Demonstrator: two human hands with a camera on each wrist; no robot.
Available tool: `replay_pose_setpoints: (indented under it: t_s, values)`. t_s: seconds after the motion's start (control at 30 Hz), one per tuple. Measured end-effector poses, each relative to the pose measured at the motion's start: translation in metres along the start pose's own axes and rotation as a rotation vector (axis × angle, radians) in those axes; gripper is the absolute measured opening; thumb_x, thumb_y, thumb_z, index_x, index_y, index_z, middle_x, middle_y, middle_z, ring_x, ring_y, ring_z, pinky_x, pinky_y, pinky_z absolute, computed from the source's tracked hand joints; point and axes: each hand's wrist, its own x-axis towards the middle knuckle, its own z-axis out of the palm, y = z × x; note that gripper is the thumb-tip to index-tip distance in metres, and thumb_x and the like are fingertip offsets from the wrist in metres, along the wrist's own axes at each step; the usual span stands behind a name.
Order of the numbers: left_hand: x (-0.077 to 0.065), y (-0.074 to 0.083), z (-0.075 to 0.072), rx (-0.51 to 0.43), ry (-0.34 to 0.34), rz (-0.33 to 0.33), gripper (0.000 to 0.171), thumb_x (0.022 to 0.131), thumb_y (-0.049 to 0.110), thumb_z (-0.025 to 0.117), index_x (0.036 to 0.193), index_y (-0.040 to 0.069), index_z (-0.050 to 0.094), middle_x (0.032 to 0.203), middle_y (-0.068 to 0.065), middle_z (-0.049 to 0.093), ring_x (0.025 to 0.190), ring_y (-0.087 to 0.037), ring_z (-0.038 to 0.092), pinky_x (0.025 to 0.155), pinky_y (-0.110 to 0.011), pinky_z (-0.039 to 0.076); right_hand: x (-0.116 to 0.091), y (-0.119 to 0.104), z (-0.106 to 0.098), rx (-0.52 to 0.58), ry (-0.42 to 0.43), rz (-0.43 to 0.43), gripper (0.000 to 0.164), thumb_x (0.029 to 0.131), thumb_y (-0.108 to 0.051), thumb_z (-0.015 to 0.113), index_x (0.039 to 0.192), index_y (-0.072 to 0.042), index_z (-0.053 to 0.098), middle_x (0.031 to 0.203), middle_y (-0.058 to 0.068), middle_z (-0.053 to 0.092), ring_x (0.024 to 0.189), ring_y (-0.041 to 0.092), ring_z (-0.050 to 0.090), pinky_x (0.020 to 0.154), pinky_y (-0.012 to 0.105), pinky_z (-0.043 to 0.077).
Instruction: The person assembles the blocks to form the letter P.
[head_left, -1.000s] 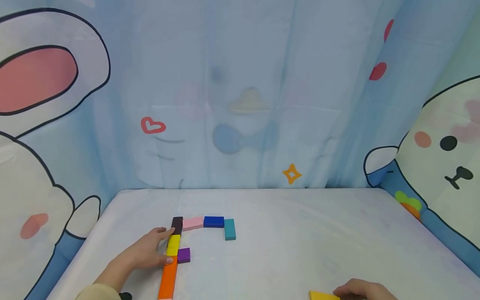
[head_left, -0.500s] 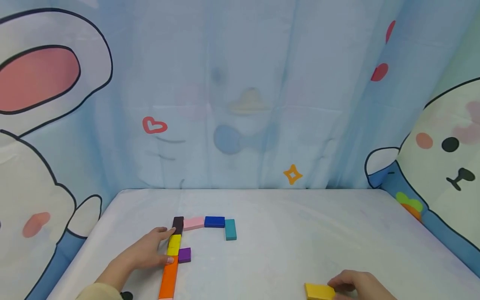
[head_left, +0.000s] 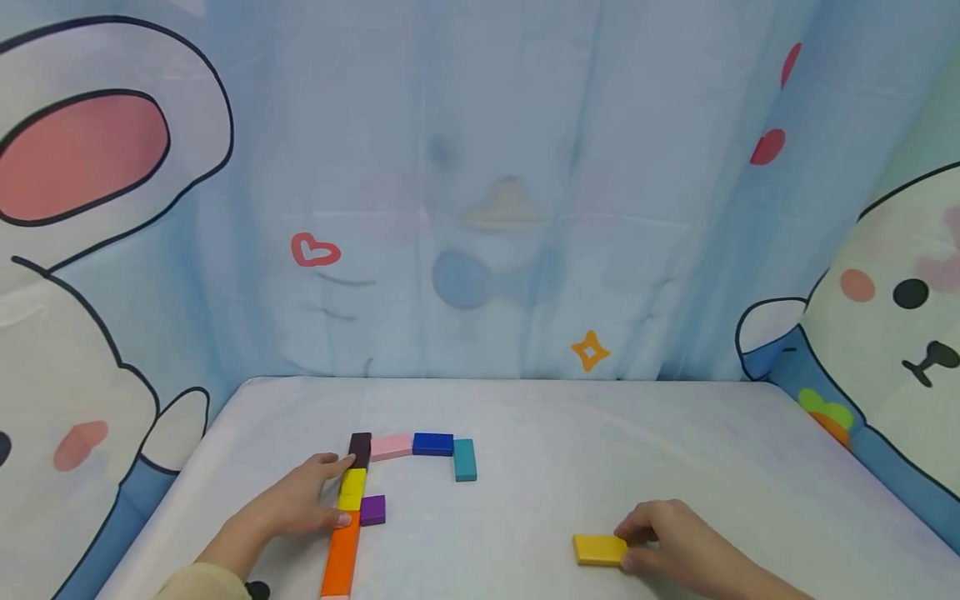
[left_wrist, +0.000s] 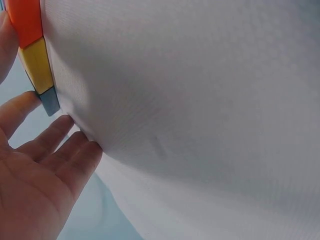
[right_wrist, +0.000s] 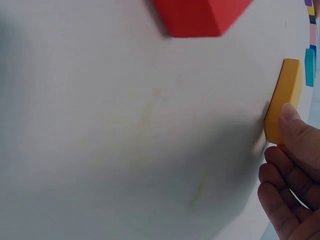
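My right hand point(head_left: 678, 542) pinches one end of a golden-yellow rectangular block point(head_left: 597, 549) between thumb and fingers, close over the white tabletop; in the right wrist view the thumb lies on the block's side. My left hand point(head_left: 292, 504) rests against a column of blocks at the left, its fingertip at the dark block point(head_left: 361, 450) and its thumb on the orange block point(head_left: 341, 554). A bright yellow block point(head_left: 352, 489) lies between those two. A purple block point(head_left: 372, 510) sits against the column's right side. From the dark block, pink point(head_left: 392, 447), blue point(head_left: 432, 444) and teal point(head_left: 465, 460) blocks extend right.
A red block point(right_wrist: 200, 17) lies on the tabletop in the right wrist view. White cloth point(head_left: 600, 450) covers the table. Behind it hangs a light-blue curtain point(head_left: 495, 125) with cartoon prints.
My right hand has come in from the lower right, moving left and farther up the table with the golden-yellow block. The left hand and the arranged blocks hold their places.
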Motion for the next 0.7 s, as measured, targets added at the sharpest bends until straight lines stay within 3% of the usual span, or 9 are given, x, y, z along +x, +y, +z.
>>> replay_pose_setpoints:
  t_s: [0.3, 0.7]
  values:
    - [0.000, 0.000, 0.000, 0.002, 0.000, 0.001, 0.083, 0.082, 0.027, 0.086, 0.154, 0.014, 0.047, 0.154, -0.029, 0.041, 0.139, -0.050, 0.043, 0.110, -0.069, 0.042, 0.014, -0.020, -0.004, -0.030, 0.015, -0.100, 0.020, 0.076, -0.006, 0.087, 0.094, -0.010, 0.079, 0.090, -0.004, 0.073, 0.080, 0.011, 0.061, 0.079, 0.030, 0.061]
    - [-0.001, -0.001, 0.000, 0.010, 0.005, 0.014, 0.082, 0.082, 0.027, 0.085, 0.154, 0.013, 0.047, 0.154, -0.029, 0.041, 0.139, -0.050, 0.043, 0.111, -0.069, 0.040, 0.024, -0.043, -0.001, -0.019, -0.002, -0.278, 0.019, 0.078, -0.005, 0.086, 0.095, -0.005, 0.079, 0.087, -0.001, 0.071, 0.078, 0.013, 0.060, 0.071, 0.028, 0.058]
